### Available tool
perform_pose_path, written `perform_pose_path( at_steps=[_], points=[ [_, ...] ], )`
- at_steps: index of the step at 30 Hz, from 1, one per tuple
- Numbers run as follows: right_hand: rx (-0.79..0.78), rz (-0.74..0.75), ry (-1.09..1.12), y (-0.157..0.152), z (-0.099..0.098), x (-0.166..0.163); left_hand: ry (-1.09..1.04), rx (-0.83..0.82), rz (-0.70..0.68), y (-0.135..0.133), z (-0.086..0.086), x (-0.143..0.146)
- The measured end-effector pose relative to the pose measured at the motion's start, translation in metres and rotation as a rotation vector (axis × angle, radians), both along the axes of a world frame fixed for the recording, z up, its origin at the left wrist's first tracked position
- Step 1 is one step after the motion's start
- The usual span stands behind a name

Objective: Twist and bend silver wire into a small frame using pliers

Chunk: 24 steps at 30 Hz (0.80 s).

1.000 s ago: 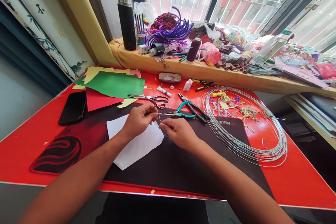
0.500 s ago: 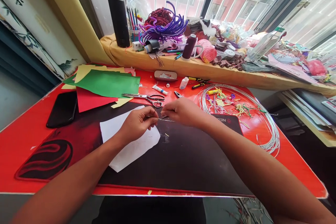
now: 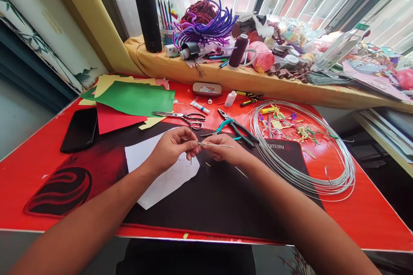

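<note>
Watching through the head camera; thin silver wire (image 3: 217, 145) is the thing in hand, held up at the right edge of the white paper (image 3: 167, 184); one length runs sideways to the right, away from the paper, and another strand (image 3: 191, 160) stands near upright, crossing in front of it; I can't make out how they join, fingers cover it.

Left hand (image 3: 177, 148): thumb and fingers pinched on the wire, no gap I can see; right hand (image 3: 221, 146): fingers bunched in at the same spot, just right of the paper; whether they pinch the wire or only press it, I can't tell.

Handling, my guess: nearly weightless, stiff but bendable, keeps a bend, smooth enough to roll between fingertips; not fragile, though repeated bending at one point could snap it; I'd pinch tight right at the crossing, second pinch close by on the sideways length.

Versus half a second ago: right hand was higher, hiding most of the pliers; now lower, so the teal pliers (image 3: 222, 126) and black pliers (image 3: 245, 132), beyond and right of the paper, show again; sideways wire now lies across the right hand instead of running in below it; left pinch looks the same; scissors (image 3: 185, 117), beyond the paper, unmoved; view shifted a little.
</note>
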State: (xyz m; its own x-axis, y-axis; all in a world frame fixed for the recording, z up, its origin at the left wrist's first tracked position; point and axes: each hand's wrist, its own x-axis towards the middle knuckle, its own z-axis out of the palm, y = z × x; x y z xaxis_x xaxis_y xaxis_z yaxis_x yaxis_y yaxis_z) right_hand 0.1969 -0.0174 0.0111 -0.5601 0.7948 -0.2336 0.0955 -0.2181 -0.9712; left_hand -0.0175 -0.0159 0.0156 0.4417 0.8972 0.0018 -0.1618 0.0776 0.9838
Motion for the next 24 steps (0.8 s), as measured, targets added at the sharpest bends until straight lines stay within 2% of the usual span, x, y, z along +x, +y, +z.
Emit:
perform_pose_path(
  at_steps=[3,7,11,14,18,21,24],
  points=[
    [0.105,-0.103,-0.044,-0.013,-0.007,-0.014,0.004,0.031,0.096,0.003,-0.003,0.000],
    [0.453,-0.199,-0.301,-0.029,-0.006,-0.027,0.210,0.153,0.187,0.004,-0.005,-0.002],
    [0.693,-0.093,-0.641,-0.034,0.014,-0.025,0.457,0.323,0.190,-0.001,-0.005,-0.003],
    [0.832,0.065,-0.947,-0.031,0.039,-0.019,0.523,0.391,0.173,-0.004,-0.002,-0.003],
    [0.918,0.249,-1.176,-0.018,0.072,-0.015,0.540,0.366,0.095,-0.004,0.001,-0.004],
    [0.897,0.290,-1.159,-0.008,0.088,-0.013,0.497,0.303,0.024,-0.004,0.001,-0.004],
    [0.821,0.282,-1.010,0.002,0.092,-0.005,0.403,0.216,-0.042,-0.005,0.003,-0.003]
  ],
)
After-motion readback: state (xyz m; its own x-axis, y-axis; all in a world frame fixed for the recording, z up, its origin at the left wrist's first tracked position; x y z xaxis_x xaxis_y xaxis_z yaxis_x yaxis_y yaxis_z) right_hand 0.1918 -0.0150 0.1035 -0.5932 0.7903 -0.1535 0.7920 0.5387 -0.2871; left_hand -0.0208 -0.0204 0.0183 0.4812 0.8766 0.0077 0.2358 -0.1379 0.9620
